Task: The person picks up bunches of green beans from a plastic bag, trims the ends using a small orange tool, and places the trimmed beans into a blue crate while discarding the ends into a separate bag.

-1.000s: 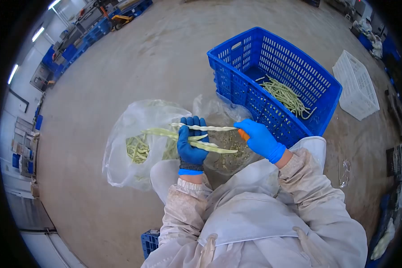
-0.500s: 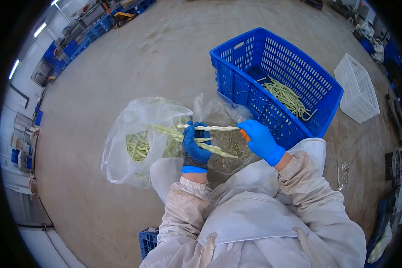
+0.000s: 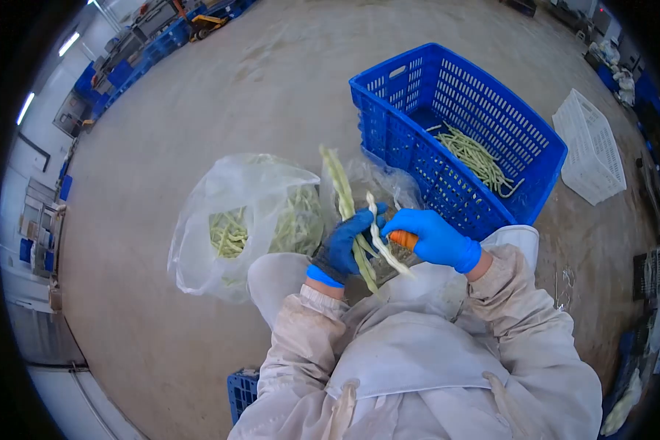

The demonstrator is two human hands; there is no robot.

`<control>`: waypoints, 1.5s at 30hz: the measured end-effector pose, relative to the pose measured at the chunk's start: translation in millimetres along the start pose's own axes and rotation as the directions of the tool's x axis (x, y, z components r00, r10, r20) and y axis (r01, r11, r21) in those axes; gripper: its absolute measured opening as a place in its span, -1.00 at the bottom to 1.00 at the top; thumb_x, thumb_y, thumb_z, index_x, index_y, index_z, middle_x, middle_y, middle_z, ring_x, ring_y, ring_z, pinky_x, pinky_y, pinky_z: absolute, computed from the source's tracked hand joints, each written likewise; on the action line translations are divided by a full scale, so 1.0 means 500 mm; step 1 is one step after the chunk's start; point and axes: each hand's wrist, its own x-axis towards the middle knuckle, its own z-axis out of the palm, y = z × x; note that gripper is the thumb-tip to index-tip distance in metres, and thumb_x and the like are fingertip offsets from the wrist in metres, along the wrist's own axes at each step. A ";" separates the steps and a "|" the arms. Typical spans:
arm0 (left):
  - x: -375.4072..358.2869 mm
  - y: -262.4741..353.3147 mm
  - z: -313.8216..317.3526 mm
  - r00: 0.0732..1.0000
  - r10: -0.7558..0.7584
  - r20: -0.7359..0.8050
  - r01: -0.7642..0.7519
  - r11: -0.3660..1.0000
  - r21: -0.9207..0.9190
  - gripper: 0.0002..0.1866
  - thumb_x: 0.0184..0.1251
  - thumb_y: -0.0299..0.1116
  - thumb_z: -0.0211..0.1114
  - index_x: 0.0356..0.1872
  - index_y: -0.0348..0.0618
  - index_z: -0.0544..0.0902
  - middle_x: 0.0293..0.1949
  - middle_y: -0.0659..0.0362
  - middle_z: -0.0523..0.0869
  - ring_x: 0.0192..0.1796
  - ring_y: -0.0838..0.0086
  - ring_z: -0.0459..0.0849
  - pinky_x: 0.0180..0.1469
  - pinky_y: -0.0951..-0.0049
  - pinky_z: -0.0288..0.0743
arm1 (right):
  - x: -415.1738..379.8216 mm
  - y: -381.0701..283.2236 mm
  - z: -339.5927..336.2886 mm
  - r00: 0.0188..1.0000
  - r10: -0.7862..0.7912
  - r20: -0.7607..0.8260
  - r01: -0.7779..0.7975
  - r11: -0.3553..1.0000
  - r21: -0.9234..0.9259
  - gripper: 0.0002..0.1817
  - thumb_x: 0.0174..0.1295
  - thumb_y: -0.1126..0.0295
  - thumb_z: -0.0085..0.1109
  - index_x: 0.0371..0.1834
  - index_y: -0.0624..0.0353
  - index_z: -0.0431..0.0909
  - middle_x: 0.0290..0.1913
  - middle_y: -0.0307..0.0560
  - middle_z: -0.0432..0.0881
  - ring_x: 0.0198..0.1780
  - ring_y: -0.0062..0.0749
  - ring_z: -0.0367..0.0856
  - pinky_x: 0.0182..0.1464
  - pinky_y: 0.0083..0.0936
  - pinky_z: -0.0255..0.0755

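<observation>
Blue gloves cover both hands. My left hand (image 3: 347,246) is closed around several long green bean pods (image 3: 339,183), which slant from upper left to lower right. A paler pod (image 3: 378,233) lies across its fingertips, between the two hands. My right hand (image 3: 431,236) is wrapped round an orange-handled tool (image 3: 402,239); the tool's working end is hidden. Left of the hands, a translucent plastic bag (image 3: 191,246) holds more green pods (image 3: 228,233). Behind the hands lies another clear bag (image 3: 370,172) with small scraps in it.
A blue slatted crate (image 3: 396,128) with a heap of green beans (image 3: 474,158) stands beyond my right hand. To its right is a white crate (image 3: 592,154). Part of a blue stool or crate (image 3: 243,392) shows at the lower left. Pallets and equipment line the far walls.
The green pods in my left hand have swung from nearly level to steeply slanted. The pale pod has turned too, and my right hand has moved slightly down and right, no longer pinching its end.
</observation>
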 end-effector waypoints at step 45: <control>0.055 -0.004 0.008 0.919 0.368 0.142 -0.346 0.925 -0.157 -0.54 0.42 -0.27 0.00 0.31 -0.11 0.28 0.25 0.04 0.40 0.31 0.17 0.34 0.38 0.08 0.17 | 0.011 0.026 0.022 0.860 0.499 0.104 -0.505 0.810 0.296 -0.79 0.24 0.47 0.04 -0.13 0.31 0.56 -0.27 -0.08 0.63 -0.26 -0.42 0.56 -0.17 -0.48 0.44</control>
